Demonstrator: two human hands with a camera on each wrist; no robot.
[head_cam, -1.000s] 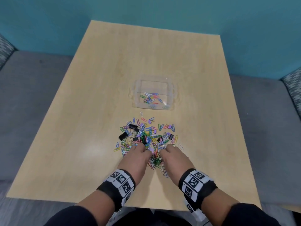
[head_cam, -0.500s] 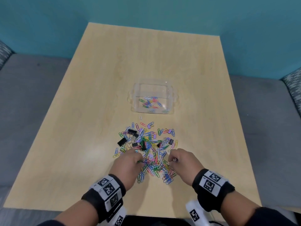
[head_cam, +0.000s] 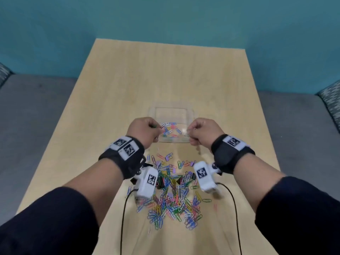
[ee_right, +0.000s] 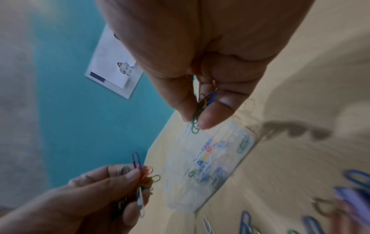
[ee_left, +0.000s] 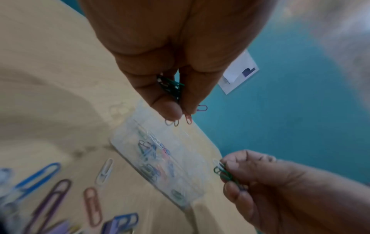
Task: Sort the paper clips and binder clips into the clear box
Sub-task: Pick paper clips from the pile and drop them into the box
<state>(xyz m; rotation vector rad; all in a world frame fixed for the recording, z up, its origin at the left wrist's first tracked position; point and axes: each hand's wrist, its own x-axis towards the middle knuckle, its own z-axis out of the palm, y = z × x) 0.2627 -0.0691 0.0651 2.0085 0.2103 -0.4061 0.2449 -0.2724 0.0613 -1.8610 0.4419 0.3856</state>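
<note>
Holding both hands over the clear box [head_cam: 171, 112], one at each near corner. Left hand [head_cam: 142, 131] sits above the box's left wall, right hand [head_cam: 204, 131] above its right wall; open gap between the two fists, box interior exposed in that gap.

Left hand: fingers curled, thumb and fingertips [ee_left: 170, 109] pinching a bunch of paper clips [ee_left: 172, 87], mostly green, a few loops poking out below. Right hand: same pose, pinching its own bunch [ee_right: 202, 107], green with a blue and a yellow one, ends hanging past the thumb. Both wrists bent down, knuckles up.

Box is directly under and just beyond my hands, some coloured clips already lying on its floor [head_cam: 170, 128]. Far half of the box floor is bare.

Behind my hands, toward me, the mixed pile of paper clips [head_cam: 171, 201] lies on the wooden table [head_cam: 165, 74], with black binder clips [head_cam: 191, 176] in its far part, partly hidden by the wrist cameras [head_cam: 147, 183]. Loose clips lie between pile and box.

Room: wide bare tabletop left, right and beyond the box. Table edges are well apart from both hands; teal wall [head_cam: 165, 19] past the far edge, grey seating [head_cam: 33, 111] on both sides.
</note>
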